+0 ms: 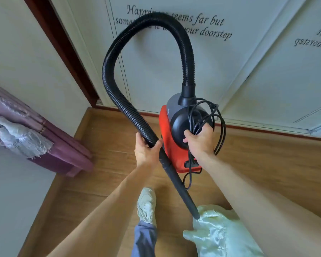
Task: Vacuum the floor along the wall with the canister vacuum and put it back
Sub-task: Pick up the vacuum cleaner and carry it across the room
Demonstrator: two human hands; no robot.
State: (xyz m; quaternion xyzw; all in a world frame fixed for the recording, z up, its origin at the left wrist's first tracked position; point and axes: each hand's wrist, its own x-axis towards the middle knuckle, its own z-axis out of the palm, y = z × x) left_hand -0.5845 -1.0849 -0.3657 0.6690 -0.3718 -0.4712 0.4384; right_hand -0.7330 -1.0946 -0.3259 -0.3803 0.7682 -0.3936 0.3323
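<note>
In the head view, the person is holding the red canister vacuum (170, 138) up in front of them, over the far edge of the wooden floor (267, 154), close to where the floor is meeting the skirting (267, 129) of the lettered wall (211, 62). Whether its base is touching the boards cannot be told.

The right hand (200, 141) is gripping at the vacuum's black rounded end, its fingers curling tightly round a bunch of looped black cord (196, 127). Any handle is lying hidden under the hand. The loose loops are fanning out to the right of the hand, and one strand is hanging below the red body.

The left hand (146, 151) is gripping the ribbed black hose (107, 75) at its lower end, fingers and thumb wrapping round it from either side. From there the hose is arching up and over to the socket on top of the vacuum. Below the left hand, the rigid black nozzle (178, 184) is slanting down to the right, its tip reaching a pale green cloth (217, 232) near the floor's near edge.

A pale shoe (146, 204) is standing on the floor between the forearms. A purple padded piece of furniture (63, 154) is sitting at the floor's left edge.
</note>
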